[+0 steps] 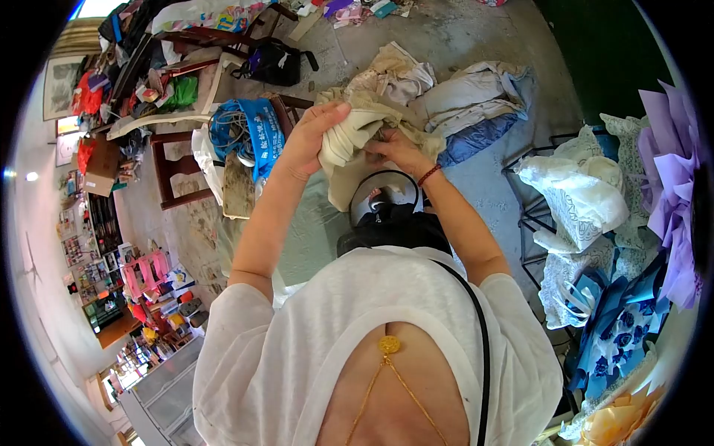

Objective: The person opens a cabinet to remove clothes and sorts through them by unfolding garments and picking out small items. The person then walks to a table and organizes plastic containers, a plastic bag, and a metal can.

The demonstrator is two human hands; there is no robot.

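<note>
A beige cloth garment [343, 152] hangs bunched up in front of my chest, its folds gathered between both hands. My left hand [318, 134] is closed on its left side, with the thumb pressed over the folds. On the other side, my right hand [401, 151] pinches the fabric near its middle; a red bracelet circles that wrist. Beyond the hands, a cream and patterned garment [401, 70], a grey-beige one [476, 93] and a dark blue one [476, 139] lie in a heap on the floor.
At left, a blue bag [260, 134] with coiled cable stands beside wooden furniture [172, 172]. A black backpack [274, 61] lies further back. At right are a black metal rack [532, 223], white plastic bags [580, 193] and wrapped blue flowers [621, 338].
</note>
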